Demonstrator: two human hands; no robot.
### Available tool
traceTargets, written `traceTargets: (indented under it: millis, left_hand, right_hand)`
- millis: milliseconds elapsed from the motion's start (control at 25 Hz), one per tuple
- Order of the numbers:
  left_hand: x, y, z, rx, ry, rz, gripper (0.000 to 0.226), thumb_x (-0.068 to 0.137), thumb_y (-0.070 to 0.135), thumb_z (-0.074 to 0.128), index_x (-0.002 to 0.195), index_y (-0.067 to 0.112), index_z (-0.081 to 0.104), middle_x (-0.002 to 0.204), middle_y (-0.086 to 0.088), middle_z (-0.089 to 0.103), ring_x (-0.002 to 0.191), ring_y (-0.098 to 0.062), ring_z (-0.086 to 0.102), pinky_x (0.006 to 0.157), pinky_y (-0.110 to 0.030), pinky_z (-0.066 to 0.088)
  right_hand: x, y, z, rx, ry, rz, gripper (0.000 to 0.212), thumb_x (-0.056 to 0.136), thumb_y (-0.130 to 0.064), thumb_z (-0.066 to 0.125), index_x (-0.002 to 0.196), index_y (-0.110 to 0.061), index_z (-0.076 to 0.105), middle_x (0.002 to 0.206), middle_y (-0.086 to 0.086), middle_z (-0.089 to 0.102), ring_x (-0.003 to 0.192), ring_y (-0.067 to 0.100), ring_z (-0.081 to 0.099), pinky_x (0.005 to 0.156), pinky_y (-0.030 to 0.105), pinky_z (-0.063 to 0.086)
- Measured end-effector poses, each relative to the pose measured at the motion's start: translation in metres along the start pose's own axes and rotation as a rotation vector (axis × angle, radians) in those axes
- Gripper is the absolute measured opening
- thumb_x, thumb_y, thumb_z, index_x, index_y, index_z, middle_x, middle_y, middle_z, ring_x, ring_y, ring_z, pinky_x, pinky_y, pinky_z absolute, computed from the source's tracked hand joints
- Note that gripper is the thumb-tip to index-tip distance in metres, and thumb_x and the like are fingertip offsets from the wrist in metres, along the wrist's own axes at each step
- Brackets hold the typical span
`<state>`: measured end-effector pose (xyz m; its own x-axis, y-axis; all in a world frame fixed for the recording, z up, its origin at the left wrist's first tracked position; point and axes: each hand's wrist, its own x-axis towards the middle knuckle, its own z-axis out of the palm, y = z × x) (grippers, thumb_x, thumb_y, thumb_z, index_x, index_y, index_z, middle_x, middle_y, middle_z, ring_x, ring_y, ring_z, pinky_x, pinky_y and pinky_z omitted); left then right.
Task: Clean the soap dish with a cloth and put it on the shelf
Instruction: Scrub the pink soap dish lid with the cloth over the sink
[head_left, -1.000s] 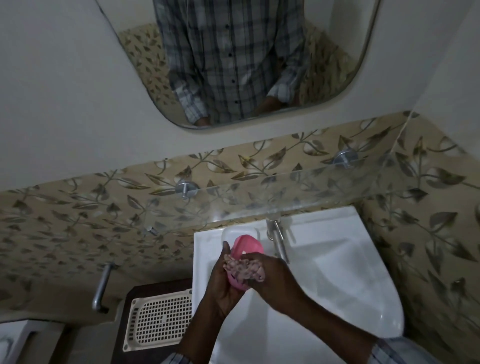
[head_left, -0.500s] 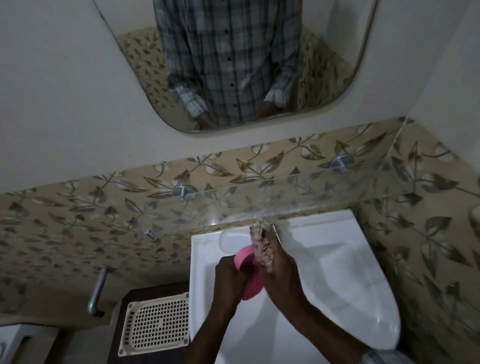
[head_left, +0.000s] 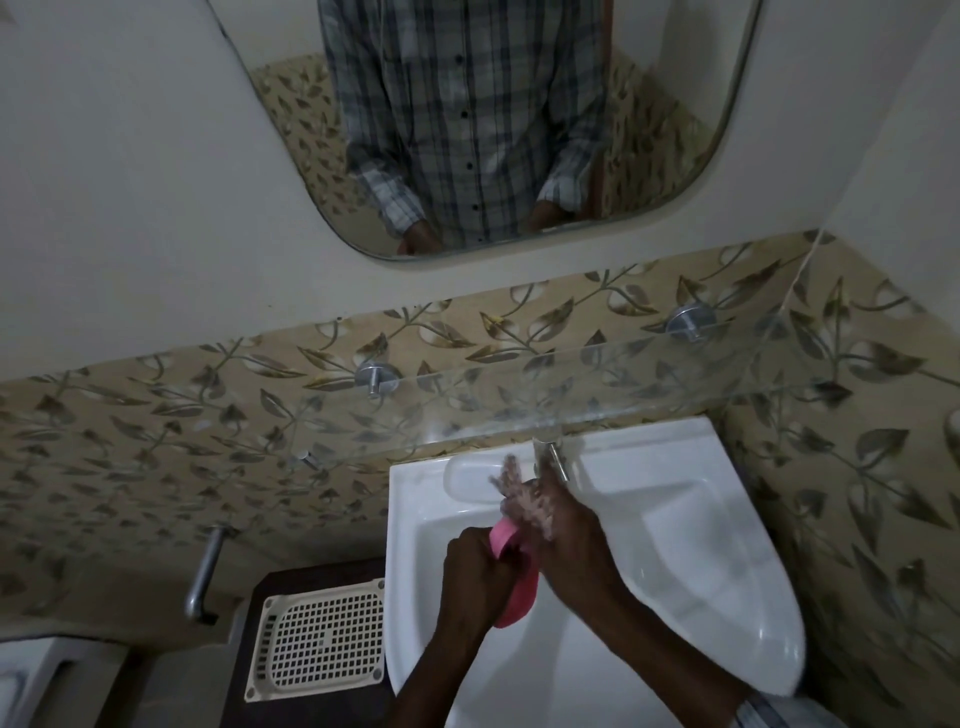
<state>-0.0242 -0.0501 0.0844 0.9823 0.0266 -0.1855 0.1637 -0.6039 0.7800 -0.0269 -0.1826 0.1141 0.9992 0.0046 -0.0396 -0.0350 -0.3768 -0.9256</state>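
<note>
Two hands over white sink (head_left: 701, 519). Perforated cream tray (head_left: 322, 639) seen at far left on dark cabinet (head_left: 311, 577), clear of work. Left hand (head_left: 478, 566) closed around pink soap dish (head_left: 517, 587), held above basin, tilted on edge. Dish judged light, rigid plastic, likely slippery if wet; best gripped by rim. Right hand (head_left: 566, 525) curled on mottled cloth (head_left: 519, 496), soft, pressed against dish top. Tap (head_left: 553, 457) just behind hands. Glass shelf (head_left: 571, 395) above sink, bare, its front edge to be cleared when dish is lifted.
</note>
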Motion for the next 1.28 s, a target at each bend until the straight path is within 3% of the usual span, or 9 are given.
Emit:
traceTargets:
  millis: [120, 200, 480, 560, 680, 800, 1000, 1120, 1280]
  left_hand:
    - [0.003, 0.002, -0.002, -0.125, 0.05, 0.063, 0.014, 0.092, -0.002, 0.062, 0.083, 0.007, 0.067, 0.071, 0.002, 0.068, 0.065, -0.004, 0.064, 0.064, -0.03, 0.053]
    - [0.001, -0.003, -0.004, -0.119, 0.049, 0.065, 0.021, 0.088, -0.003, 0.064, 0.074, 0.013, 0.067, 0.066, 0.002, 0.067, 0.061, -0.009, 0.064, 0.061, -0.031, 0.054]
    - [0.001, -0.005, -0.005, -0.199, 0.089, 0.026, 0.015, 0.081, 0.003, 0.064, 0.069, 0.001, 0.072, 0.068, -0.012, 0.074, 0.065, -0.031, 0.07, 0.064, -0.044, 0.058]
    - [0.007, -0.005, -0.008, -0.16, 0.096, 0.03, 0.021, 0.088, 0.004, 0.066, 0.067, 0.009, 0.066, 0.069, -0.006, 0.071, 0.065, -0.026, 0.067, 0.065, -0.039, 0.055]
    - [0.004, -0.001, -0.006, -0.204, 0.136, 0.038, 0.024, 0.08, 0.02, 0.058, 0.057, 0.016, 0.065, 0.054, 0.0, 0.065, 0.052, -0.018, 0.062, 0.054, -0.035, 0.049]
    - [0.004, -0.003, -0.005, -0.307, 0.19, 0.015, 0.028, 0.079, 0.024, 0.057, 0.053, 0.015, 0.062, 0.05, -0.005, 0.062, 0.049, -0.016, 0.057, 0.051, -0.033, 0.045]
    - [0.004, 0.004, -0.005, -0.579, 0.209, -0.083, 0.028, 0.065, 0.038, 0.076, 0.074, 0.012, 0.077, 0.066, -0.016, 0.072, 0.056, -0.015, 0.066, 0.054, -0.028, 0.054]
    - [0.007, 0.006, -0.02, -0.554, 0.009, -0.098, 0.029, 0.064, 0.038, 0.082, 0.088, 0.022, 0.081, 0.081, -0.007, 0.079, 0.073, -0.015, 0.074, 0.062, -0.024, 0.058]
    - [0.025, 0.005, -0.041, -0.234, -0.183, -0.142, 0.023, 0.07, 0.021, 0.081, 0.092, 0.014, 0.08, 0.083, -0.008, 0.079, 0.079, -0.023, 0.076, 0.07, -0.032, 0.062]
  right_hand:
    - [-0.012, 0.009, 0.014, -0.308, -0.141, -0.372, 0.061, 0.098, -0.025, 0.043, 0.154, -0.012, 0.024, 0.162, 0.009, 0.024, 0.152, 0.023, 0.016, 0.125, 0.039, 0.013]
    - [-0.011, 0.013, 0.015, -0.204, -0.102, -0.286, 0.058, 0.101, -0.024, 0.053, 0.153, -0.017, 0.028, 0.163, -0.001, 0.021, 0.152, 0.014, 0.011, 0.125, 0.041, 0.014]
    - [0.008, 0.014, 0.017, -0.135, -0.07, -0.256, 0.042, 0.101, -0.03, 0.053, 0.143, -0.023, 0.047, 0.149, -0.01, 0.044, 0.143, 0.007, 0.034, 0.121, 0.028, 0.026]
    - [0.013, 0.016, 0.021, -0.266, -0.124, -0.355, 0.047, 0.101, -0.04, 0.048, 0.145, -0.023, 0.046, 0.154, -0.012, 0.035, 0.147, 0.006, 0.024, 0.123, 0.026, 0.017]
    - [0.016, 0.015, 0.033, -0.221, -0.034, -0.273, 0.034, 0.101, -0.032, 0.053, 0.134, -0.024, 0.055, 0.14, -0.006, 0.055, 0.136, 0.012, 0.045, 0.113, 0.024, 0.034]
    - [0.014, 0.018, 0.043, -0.228, 0.033, -0.288, 0.046, 0.098, -0.032, 0.055, 0.142, -0.033, 0.042, 0.148, -0.013, 0.038, 0.142, 0.003, 0.029, 0.117, 0.017, 0.021]
    - [0.004, 0.048, 0.034, -0.257, 0.034, -0.135, 0.042, 0.096, -0.008, 0.062, 0.114, -0.043, 0.05, 0.125, -0.007, 0.062, 0.111, 0.0, 0.061, 0.081, 0.0, 0.044]
    - [0.012, 0.048, 0.02, -0.056, 0.042, -0.069, 0.047, 0.093, 0.002, 0.06, 0.131, -0.024, 0.049, 0.13, -0.008, 0.056, 0.124, 0.014, 0.057, 0.099, 0.012, 0.041]
    - [0.025, 0.043, 0.008, -0.276, -0.063, -0.238, 0.053, 0.09, 0.005, 0.056, 0.141, -0.003, 0.046, 0.142, 0.015, 0.052, 0.133, 0.029, 0.049, 0.112, 0.041, 0.038]
